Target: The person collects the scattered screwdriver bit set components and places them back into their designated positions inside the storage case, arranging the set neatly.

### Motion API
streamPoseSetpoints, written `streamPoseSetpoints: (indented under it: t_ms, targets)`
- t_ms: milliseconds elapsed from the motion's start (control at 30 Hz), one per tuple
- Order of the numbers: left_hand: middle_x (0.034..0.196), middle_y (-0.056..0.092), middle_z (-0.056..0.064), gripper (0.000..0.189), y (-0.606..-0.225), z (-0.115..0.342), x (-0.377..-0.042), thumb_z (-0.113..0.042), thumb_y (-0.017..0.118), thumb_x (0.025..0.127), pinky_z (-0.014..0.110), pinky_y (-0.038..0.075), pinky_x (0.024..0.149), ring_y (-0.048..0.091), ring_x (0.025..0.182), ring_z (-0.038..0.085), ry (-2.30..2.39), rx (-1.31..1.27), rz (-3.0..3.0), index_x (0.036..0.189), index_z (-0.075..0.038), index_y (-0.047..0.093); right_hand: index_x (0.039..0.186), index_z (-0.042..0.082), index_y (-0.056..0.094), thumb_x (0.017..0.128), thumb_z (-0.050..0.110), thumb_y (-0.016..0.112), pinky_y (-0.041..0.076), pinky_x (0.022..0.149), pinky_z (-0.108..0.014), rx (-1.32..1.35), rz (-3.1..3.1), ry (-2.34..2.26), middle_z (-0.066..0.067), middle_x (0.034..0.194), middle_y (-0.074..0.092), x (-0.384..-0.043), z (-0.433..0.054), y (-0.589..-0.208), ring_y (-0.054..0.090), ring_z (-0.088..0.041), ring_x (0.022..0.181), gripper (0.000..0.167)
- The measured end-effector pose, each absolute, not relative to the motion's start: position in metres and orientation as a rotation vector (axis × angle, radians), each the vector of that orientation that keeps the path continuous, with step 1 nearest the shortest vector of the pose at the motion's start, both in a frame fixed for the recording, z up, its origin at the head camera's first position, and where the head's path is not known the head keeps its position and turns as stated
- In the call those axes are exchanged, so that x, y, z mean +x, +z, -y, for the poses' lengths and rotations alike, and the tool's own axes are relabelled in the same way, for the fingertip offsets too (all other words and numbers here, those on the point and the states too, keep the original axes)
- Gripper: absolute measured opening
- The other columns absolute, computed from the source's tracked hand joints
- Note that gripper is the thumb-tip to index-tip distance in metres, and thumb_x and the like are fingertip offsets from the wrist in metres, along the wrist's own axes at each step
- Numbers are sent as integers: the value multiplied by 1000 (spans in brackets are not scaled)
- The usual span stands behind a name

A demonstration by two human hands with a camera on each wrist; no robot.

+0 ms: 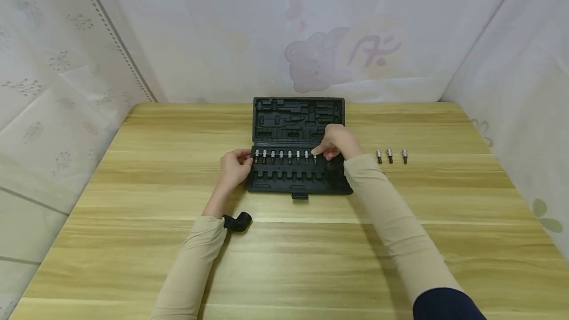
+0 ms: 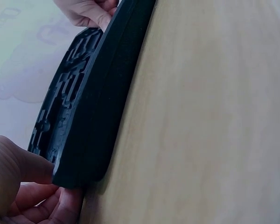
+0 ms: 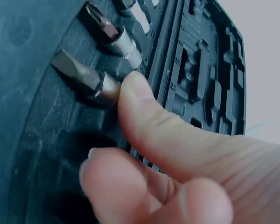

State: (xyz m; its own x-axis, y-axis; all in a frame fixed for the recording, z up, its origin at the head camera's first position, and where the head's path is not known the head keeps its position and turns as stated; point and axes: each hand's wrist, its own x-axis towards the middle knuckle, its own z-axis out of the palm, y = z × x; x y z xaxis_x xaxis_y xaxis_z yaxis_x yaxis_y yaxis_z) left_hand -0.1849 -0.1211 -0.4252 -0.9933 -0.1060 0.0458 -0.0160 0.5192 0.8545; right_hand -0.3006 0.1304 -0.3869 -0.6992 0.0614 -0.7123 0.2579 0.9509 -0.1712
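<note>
A black tool case (image 1: 300, 192) lies unfolded on the table, its moulded lid (image 1: 284, 122) at the back. My left hand (image 1: 235, 168) grips the case's left end; in the left wrist view the thumb is at its rim and fingers (image 2: 67, 205) are underneath. Several bit sockets stand in a row in the upper slots. At the row's right end my right hand (image 1: 339, 141) presses its straight thumb (image 3: 136, 91) on the chrome end of a flat-tipped bit socket (image 3: 79, 72). The other fingers curl loosely apart from it. Beside it sits a cross-tipped bit socket (image 3: 123, 45).
Three loose bit sockets, the middle one (image 1: 389, 156) among them, are on the wooden table (image 1: 284, 260) right of the case. A second row of slots (image 1: 284, 176) runs along the case's front. A patterned curtain (image 1: 213, 33) hangs behind the table.
</note>
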Motion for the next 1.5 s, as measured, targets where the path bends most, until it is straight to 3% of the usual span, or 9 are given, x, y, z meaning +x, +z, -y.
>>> streamPoseSetpoints:
  t_ms: [167,500,633,767,900,1200,1500]
  targets:
    - [90,65,20,22,-425,120,-185,1,60,85,31,49,68,61,79,27,-1495,100,2648,105,8,66,125,-6,49,76,43,74,52,77,-32,202,-2402,-252,-2,62,65,-286,-124,-368,60,-10,48,73]
    - [92,65,19,22,-425,121,-185,1,59,86,32,49,70,61,82,28,-1501,126,2665,107,8,66,109,-3,62,77,40,75,50,85,-39,135,-2516,-320,-3,58,62,-273,-125,-370,62,-12,51,55]
    - [92,65,19,23,-426,121,-185,1,59,86,32,49,70,60,82,28,-1504,131,2663,107,7,66,96,-3,67,77,33,77,51,80,-38,115,-2538,-455,-2,52,59,-266,-128,-368,62,-14,51,42]
    - [91,65,20,23,-425,120,-185,1,60,86,31,48,68,60,81,28,-1491,133,2664,107,8,66,78,2,69,77,28,78,52,66,-33,117,-2538,-567,-2,50,58,-265,-130,-371,60,-14,49,27]
    - [91,65,20,23,-425,120,-185,1,60,86,30,48,68,60,81,28,-1489,134,2664,107,8,66,65,6,65,81,23,75,48,55,-30,105,-2508,-683,-2,50,59,-262,-133,-370,58,-13,47,25]
    - [93,65,19,23,-426,119,-185,0,60,86,31,48,70,60,83,27,-1504,151,2667,108,7,65,86,-4,70,86,13,67,45,50,-27,87,-2423,-875,-2,52,60,-255,-142,-366,56,-10,45,17]
    - [93,65,19,22,-427,119,-184,1,59,87,31,48,69,60,82,27,-1501,158,2667,107,7,66,90,-8,66,88,11,63,48,50,-24,53,-2413,-978,0,53,60,-250,-159,-367,56,-7,46,20]
